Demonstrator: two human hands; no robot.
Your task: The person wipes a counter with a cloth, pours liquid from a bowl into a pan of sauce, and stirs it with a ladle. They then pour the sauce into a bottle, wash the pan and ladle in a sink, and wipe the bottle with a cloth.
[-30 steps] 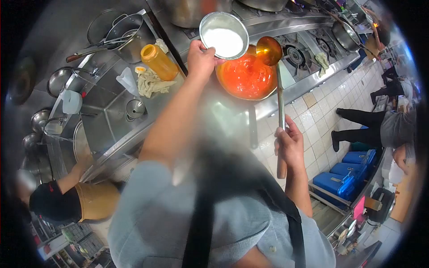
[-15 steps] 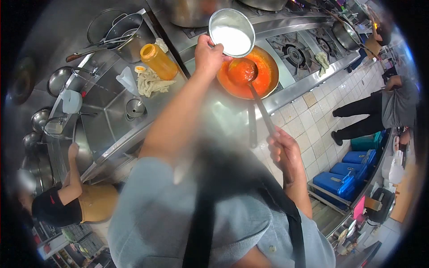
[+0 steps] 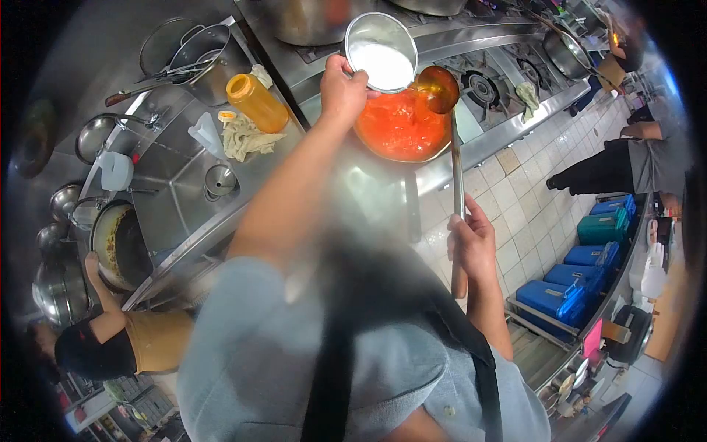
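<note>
My left hand (image 3: 343, 94) grips a metal bowl (image 3: 356, 35) by its side. White contents (image 3: 383, 66) lie in the bowl, which is tilted over the far edge of a pan. Bright orange-red sauce (image 3: 403, 131) fills this pan on the stove, and its handle (image 3: 412, 210) points toward me. Closed round the long handle of a ladle (image 3: 437, 90) is my right hand (image 3: 473, 239). The ladle's sauce-coated head is above the pan's far right rim, close to the metal bowl.
Left of the pan, a squeeze bottle of yellow-orange sauce (image 3: 258, 103) lies near a crumpled cloth (image 3: 249, 140). A funnel (image 3: 219, 180) rests beside the sink (image 3: 177, 210). At far left, a co-worker (image 3: 96, 339) handles a large pan (image 3: 110, 250). Burners (image 3: 479, 87) are at right.
The ladle's head has risen from the sauce and swung right to the pan's rim. The left hand and bowl barely shifted. A large pan now shows at the co-worker's hand.
</note>
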